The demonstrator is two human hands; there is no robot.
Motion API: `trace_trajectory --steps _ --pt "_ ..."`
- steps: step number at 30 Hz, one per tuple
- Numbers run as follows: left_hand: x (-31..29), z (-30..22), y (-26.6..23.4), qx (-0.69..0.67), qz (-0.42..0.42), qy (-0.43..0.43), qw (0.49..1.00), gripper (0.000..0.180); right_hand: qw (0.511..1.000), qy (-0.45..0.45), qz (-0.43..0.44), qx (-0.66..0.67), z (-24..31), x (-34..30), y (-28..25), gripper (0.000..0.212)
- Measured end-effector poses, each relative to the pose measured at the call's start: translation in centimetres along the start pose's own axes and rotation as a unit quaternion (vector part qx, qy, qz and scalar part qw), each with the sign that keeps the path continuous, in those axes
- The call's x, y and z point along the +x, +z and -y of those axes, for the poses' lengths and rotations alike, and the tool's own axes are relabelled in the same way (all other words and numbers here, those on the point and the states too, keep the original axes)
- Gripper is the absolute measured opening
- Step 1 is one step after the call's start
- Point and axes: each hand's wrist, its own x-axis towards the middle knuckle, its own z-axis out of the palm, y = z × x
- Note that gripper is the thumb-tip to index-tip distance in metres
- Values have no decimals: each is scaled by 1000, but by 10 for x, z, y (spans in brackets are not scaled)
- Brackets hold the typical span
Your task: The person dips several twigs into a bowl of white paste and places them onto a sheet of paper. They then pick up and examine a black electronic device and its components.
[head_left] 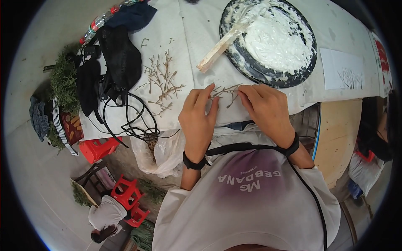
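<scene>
Over the near edge of the cloth-covered table, a thin brown dried twig [228,90] with small side branches spans the gap between my hands. The thumb and index finger of my left hand [196,119] close around its left end. At the other end, the fingertips of my right hand [268,111] pinch it. More dried twigs [162,81] lie loosely on the table, left of my left hand. Beyond my right hand sits a round black tray [312,62] smeared with thick white paste [274,39]. A paste-coated wooden stick [217,52] rests across the tray's left rim.
Black bags [119,54] and tangled black cables [140,119] occupy the table's left side, near a plastic bottle [98,25]. White paper [342,69] lies at the right. A clear plastic bag [161,154] hangs below the edge. Red stools [125,192] and another person [106,215] are lower left.
</scene>
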Motion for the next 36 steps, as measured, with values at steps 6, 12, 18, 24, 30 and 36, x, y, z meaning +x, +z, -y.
trace_trajectory --steps 6,12,18,24,30,36 --pt "4 8 9 96 -41 77 992 21 997 65 15 39 4 -6 -9 21" --pt "9 9 12 31 -16 26 999 12 975 147 67 152 -7 -18 -10 21" --pt "13 -6 13 72 -5 28 997 7 974 139 121 132 -3 -14 5 23" --pt "16 -5 19 53 18 20 998 10 978 117 173 -10 8 -8 26 22" --pt "10 6 19 -38 -19 28 999 13 991 90 90 -45 12 -15 17 18" --pt "1 -24 4 -105 55 -133 984 15 939 229 3 257 6 -22 -33 10"
